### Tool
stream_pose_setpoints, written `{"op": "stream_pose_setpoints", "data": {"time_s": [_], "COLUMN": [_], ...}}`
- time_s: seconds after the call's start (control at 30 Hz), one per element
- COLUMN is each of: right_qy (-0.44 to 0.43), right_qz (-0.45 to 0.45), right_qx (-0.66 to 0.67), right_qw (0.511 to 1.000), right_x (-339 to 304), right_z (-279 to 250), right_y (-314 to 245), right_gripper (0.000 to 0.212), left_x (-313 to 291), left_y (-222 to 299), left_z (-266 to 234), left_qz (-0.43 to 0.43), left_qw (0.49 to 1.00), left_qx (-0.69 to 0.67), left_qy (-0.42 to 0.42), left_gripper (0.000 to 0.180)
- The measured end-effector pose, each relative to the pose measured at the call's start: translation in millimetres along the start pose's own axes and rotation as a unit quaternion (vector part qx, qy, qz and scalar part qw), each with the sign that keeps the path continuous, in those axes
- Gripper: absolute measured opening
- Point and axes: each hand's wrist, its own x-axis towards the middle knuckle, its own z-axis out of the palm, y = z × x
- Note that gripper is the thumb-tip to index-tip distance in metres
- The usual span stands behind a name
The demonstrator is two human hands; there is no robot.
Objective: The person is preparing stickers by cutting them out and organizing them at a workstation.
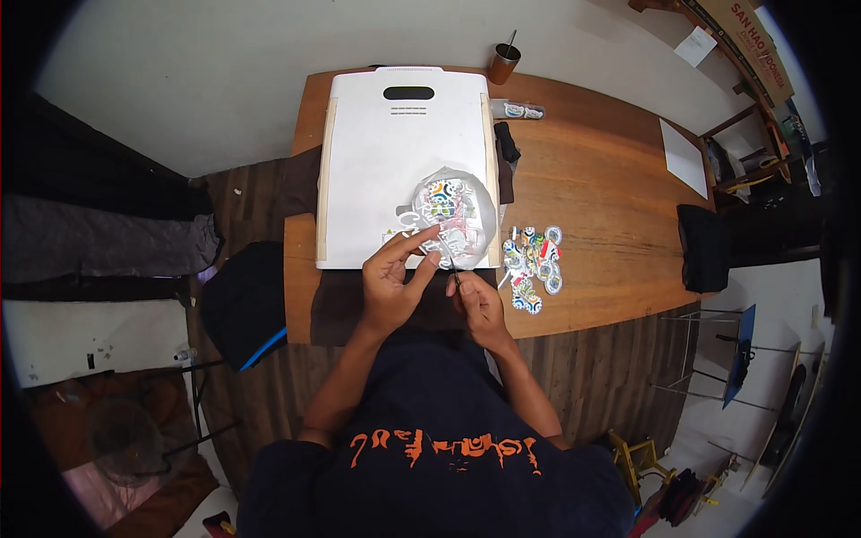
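My left hand (399, 264) pinches a sticker with white script lettering (414, 224) between thumb and forefinger, over the near right part of a white flat panel (386, 161). A thin dark tool (456, 265), its kind too small to make out, is gripped in my right hand (480, 305) close to the sticker's lower edge. Beneath and behind the sticker lies a round, pale grey or clear piece (488, 206), possibly plastic. Colourful printed stickers (441, 190) show inside its outline. The lettering overlaps them, so I cannot tell where each piece ends.
Several cut-out round stickers (534, 260) are heaped on the wooden table (601, 179), right of the panel. A clear packet with stickers (520, 110) lies farther back. At the far edge stands a brown cup (504, 65). A white sheet (683, 160) rests at the right.
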Motion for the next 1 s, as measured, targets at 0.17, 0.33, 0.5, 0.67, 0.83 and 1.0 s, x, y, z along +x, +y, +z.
{"op": "stream_pose_setpoints", "data": {"time_s": [0.17,0.33,0.5,0.67,0.83,1.0], "right_qy": [-0.012,-0.005,-0.008,-0.008,-0.006,-0.01], "right_qz": [0.013,0.006,0.005,0.005,0.01,0.006], "right_qx": [0.013,0.01,0.001,0.003,0.008,-0.003], "right_qw": [1.0,1.0,1.0,1.0,1.0,1.0], "right_x": [0.4,0.8,1.1,0.2,0.2,0.8], "right_z": [-0.2,-0.7,-1.7,-3.4,-2.3,-0.5], "right_y": [-2.1,-1.8,-4.0,0.0,-1.9,-2.5], "right_gripper": [0.038,0.037,0.037,0.036,0.035,0.038], "left_x": [-1.4,-2.6,-2.8,-1.0,-0.6,-0.7], "left_y": [-8.4,-11.6,-10.2,-5.1,-1.5,1.0], "left_z": [-5.6,-8.1,-9.4,-5.6,-3.0,-2.9], "left_qz": [-0.018,0.018,0.014,0.001,0.03,0.024], "left_qw": [1.0,1.0,1.0,1.0,0.999,0.999], "left_qx": [0.004,0.018,0.005,-0.013,0.001,0.001], "left_qy": [-0.008,-0.01,-0.005,-0.006,-0.014,-0.024], "left_gripper": [0.035,0.03,0.029,0.032,0.035,0.036]}}
